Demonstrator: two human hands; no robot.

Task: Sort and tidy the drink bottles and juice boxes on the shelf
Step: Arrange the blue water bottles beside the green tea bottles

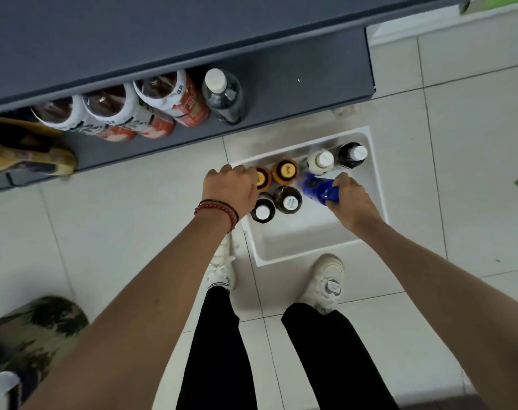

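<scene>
A white bin (299, 244) stands on the floor by my feet with several bottles upright in it. My right hand (351, 199) grips a blue bottle (315, 187) by its top; the bottle leans inside the bin. My left hand (232, 189) is curled over the bin's left side at an orange-capped bottle (263, 178); whether it holds that bottle is hidden. Beside it stand a second orange-capped bottle (285, 171), two dark bottles (288, 200) (263, 210), a white bottle (319, 161) and a black bottle (351, 155). On the dark shelf (296, 93) stand three red-and-white labelled bottles (174, 99) and a dark bottle (223, 96).
The shelf's front edge runs above the bin, and an upper shelf board (163, 28) overhangs it. A yellow bag (21, 149) sits at the shelf's left end. A camouflage-patterned item (32, 332) lies on the tiled floor at lower left. My white shoes (325, 282) stand beside the bin.
</scene>
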